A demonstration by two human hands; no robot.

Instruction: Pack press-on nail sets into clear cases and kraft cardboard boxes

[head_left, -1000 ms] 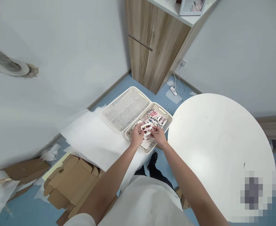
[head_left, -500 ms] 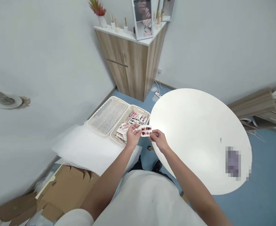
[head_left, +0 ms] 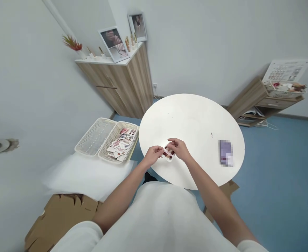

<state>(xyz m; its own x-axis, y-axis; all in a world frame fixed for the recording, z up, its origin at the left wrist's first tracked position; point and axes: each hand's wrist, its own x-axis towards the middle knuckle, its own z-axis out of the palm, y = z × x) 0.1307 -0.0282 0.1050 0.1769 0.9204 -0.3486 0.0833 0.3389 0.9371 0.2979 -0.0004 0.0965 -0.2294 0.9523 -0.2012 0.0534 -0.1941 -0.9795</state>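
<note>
A small white card of press-on nails [head_left: 168,156], with dark red and pale nails in rows, is held tilted over the near left part of the round white table [head_left: 193,115]. Thumb and fingers of my left hand [head_left: 154,155] pinch its left edge. My right hand [head_left: 180,149] grips the card's upper right side, its bent fingers covering part of the nails. To the left, a white plastic basket [head_left: 103,154] contains several similar nail cards [head_left: 121,144] in a loose pile.
A second white basket [head_left: 91,140] adjoins the first, beside white foam sheeting [head_left: 83,175]. Flattened cardboard [head_left: 67,213] lies lower left. A blurred purple item [head_left: 225,152] is on the table's right. A wooden cabinet [head_left: 122,87] and a low shelf unit [head_left: 248,98] stand behind.
My view has turned right. Both hands have carried the nail card from beside the basket to over the table, and the card is now tilted, with my right fingers further across it.
</note>
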